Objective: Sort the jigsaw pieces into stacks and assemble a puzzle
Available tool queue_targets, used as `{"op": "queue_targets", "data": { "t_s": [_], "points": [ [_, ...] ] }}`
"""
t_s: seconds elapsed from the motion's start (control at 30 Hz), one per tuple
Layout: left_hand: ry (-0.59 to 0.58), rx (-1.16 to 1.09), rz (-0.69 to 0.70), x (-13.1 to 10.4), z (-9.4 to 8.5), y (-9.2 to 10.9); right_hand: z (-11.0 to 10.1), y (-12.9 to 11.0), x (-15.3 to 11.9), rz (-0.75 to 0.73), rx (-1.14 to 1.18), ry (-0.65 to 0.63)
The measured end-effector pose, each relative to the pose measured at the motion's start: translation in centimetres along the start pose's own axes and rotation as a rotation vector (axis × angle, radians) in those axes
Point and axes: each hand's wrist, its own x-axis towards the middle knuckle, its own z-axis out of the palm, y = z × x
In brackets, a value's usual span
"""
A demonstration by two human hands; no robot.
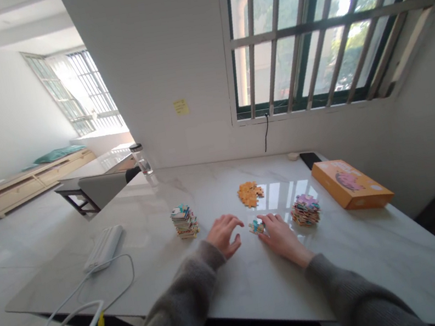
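Several stacked jigsaw puzzle pieces (256,226) lie low on the white marbled table, in front of me. My right hand (280,236) rests at their right side, its thumb and fingers closed on them. Just to their left my left hand (225,235) hovers with thumb and fingers apart and nothing between them. A tall stack of puzzle pieces (184,222) stands left of my left hand. Beyond my right hand is another stack of puzzle pieces (305,210), with a purple piece on top. Orange puzzle pieces (250,194) form a low heap farther back.
An orange box (351,183) lies at the right, near a black phone-like object (310,159). At the left are a white power strip (104,248) with its cable and a glass bottle (141,159). A wall with a barred window (309,64) borders the table's back.
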Motion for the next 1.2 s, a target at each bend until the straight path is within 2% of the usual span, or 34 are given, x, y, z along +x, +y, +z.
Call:
{"op": "queue_targets", "data": {
  "t_s": [0.1,0.17,0.23,0.4,0.53,0.67,0.73,0.9,1.03,1.2],
  "points": [
    [-0.100,-0.066,-0.051,1.4,4.1,0.4,0.2,0.1,0.3,-0.019,0.019,-0.043],
    [-0.150,-0.084,-0.065,2.0,5.4,0.3,0.1,0.4,0.2,-0.038,0.064,-0.065],
    [-0.170,-0.090,-0.054,2.2,6.0,0.2,-0.1,0.5,0.0,-0.067,0.117,-0.074],
    [-0.091,-0.102,-0.029,1.8,6.4,-0.4,-0.4,0.3,-0.5,-0.134,0.239,-0.078],
    [-0.045,-0.128,0.002,1.3,6.8,-0.7,-0.6,-0.3,-0.8,-0.103,0.179,-0.033],
    [-0.021,-0.119,0.047,1.1,7.1,-0.6,-0.9,-0.7,-0.7,-0.061,0.194,-0.087],
    [0.020,-0.120,0.093,1.1,7.1,-0.4,-1.1,-0.7,-0.6,0.006,0.316,-0.114],
    [0.293,-0.176,0.023,1.1,6.6,0.0,-1.3,-0.7,-0.1,0.269,0.780,-0.071],
    [0.262,-0.162,0.069,1.1,5.9,0.7,-1.5,-1.2,-0.2,0.384,0.931,-0.013],
    [0.252,-0.072,0.128,1.1,5.0,1.4,-1.9,-1.7,-0.2,0.384,0.999,-0.070]
  ]
}}
